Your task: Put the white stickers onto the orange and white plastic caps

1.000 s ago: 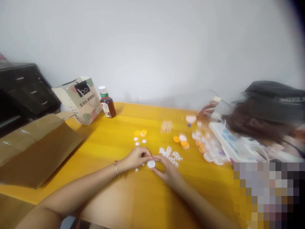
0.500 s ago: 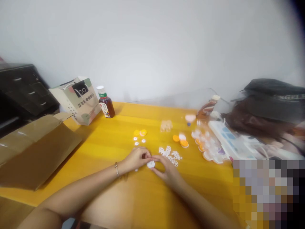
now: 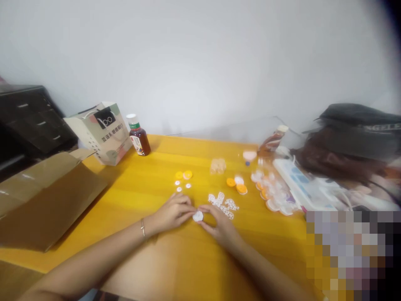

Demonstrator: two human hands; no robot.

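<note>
Yellow wood-grain table (image 3: 266, 238) is spanning the lower view. Left hand (image 3: 172, 214) is holding fingers beside right hand (image 3: 221, 225); can't tell if they're gripping. Right thumb and fingers are clamping, near flat white perforated pieces (image 3: 221, 198), a small white round disc (image 3: 197, 216).

1 thin, pale-gold bangle (image 3: 143, 228) rings the left wrist (image 3: 151, 225), a shiny, rounded band with a small detail too blurred to make out. The 2 slender forearms (image 3: 103, 253) are bare, as are the left hand (image 3: 171, 213) and the right hand (image 3: 223, 228), both with slim, tapering fingers (image 3: 210, 209).
</note>
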